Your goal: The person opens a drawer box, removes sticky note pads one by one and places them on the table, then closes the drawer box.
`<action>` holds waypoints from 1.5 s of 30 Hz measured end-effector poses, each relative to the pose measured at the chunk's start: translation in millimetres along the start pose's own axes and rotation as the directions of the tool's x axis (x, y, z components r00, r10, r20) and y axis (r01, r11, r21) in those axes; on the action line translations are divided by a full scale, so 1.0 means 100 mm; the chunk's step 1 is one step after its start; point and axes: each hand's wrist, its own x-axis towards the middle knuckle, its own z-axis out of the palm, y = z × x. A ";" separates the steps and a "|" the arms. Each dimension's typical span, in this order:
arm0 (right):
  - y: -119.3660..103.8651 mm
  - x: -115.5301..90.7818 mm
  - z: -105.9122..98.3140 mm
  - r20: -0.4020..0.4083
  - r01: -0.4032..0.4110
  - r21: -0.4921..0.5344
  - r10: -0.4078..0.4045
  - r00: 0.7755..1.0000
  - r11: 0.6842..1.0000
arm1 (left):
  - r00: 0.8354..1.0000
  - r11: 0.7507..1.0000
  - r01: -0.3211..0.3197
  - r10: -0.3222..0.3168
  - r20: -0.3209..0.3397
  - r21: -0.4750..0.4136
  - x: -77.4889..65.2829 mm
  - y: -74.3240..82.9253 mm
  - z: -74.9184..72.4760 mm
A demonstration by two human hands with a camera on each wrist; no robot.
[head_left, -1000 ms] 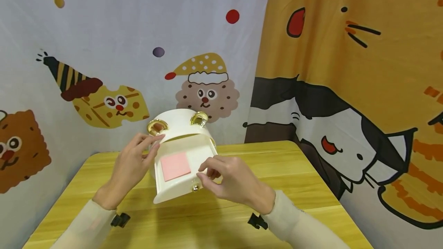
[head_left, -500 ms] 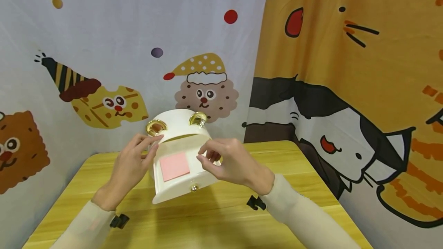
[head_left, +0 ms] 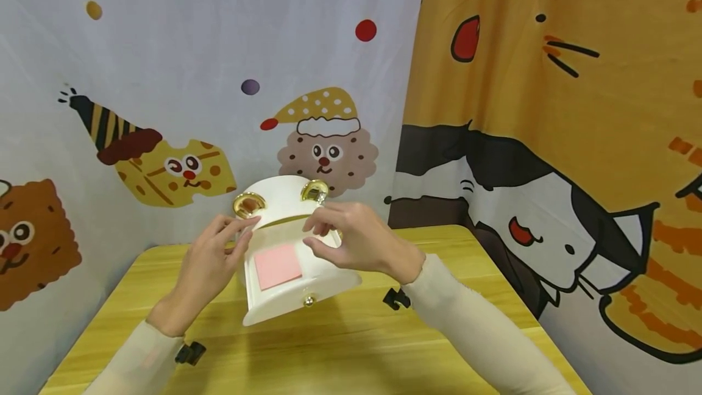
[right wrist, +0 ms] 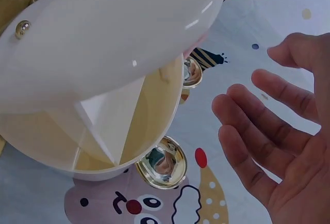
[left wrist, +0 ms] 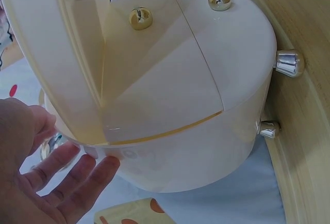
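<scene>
A white round storage box (head_left: pixel 282 192) with two gold ears stands on the table. Its top drawer (head_left: pixel 274 313) is pulled out toward me, with a gold knob (head_left: pixel 309 301) on the front. Inside that drawer lies a pink square of sticky notes (head_left: pixel 276 266). My left hand (head_left: pixel 211 255) rests at the box's left side; in the left wrist view its fingertips (left wrist: pixel 108 167) touch the rounded wall. Over the drawer's right side hovers my right hand (head_left: pixel 356 239), fingers loosely bent and holding nothing. The right wrist view shows it apart from the box.
The yellow wood-grain table (head_left: pixel 351 352) extends around the box. Behind stands a white cloth backdrop (head_left: pixel 192 29) with cartoon prints, and an orange one (head_left: pixel 521 90) hangs at the right. In the left wrist view, a lower drawer front (left wrist: pixel 229 53) is pushed in.
My right hand has risen from near the drawer's knob and moved back and slightly left over the drawer. My left hand, the box and the pink notes have stayed put.
</scene>
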 end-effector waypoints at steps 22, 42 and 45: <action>0.19 0.43 0.11 0.344 -0.037 -0.033 0.046 0.938 0.999 | 1.000 1.000 -0.026 0.026 -0.002 0.016 -0.01 -0.01 0.01; 0.20 0.66 0.25 0.589 0.042 0.010 -0.040 0.807 0.999 | 1.000 1.000 -0.013 0.014 -0.009 0.012 -0.02 0.01 0.00; 0.19 0.69 0.29 0.623 0.051 0.016 -0.050 0.781 0.999 | 1.000 1.000 -0.016 0.016 -0.013 0.007 -0.02 0.01 0.00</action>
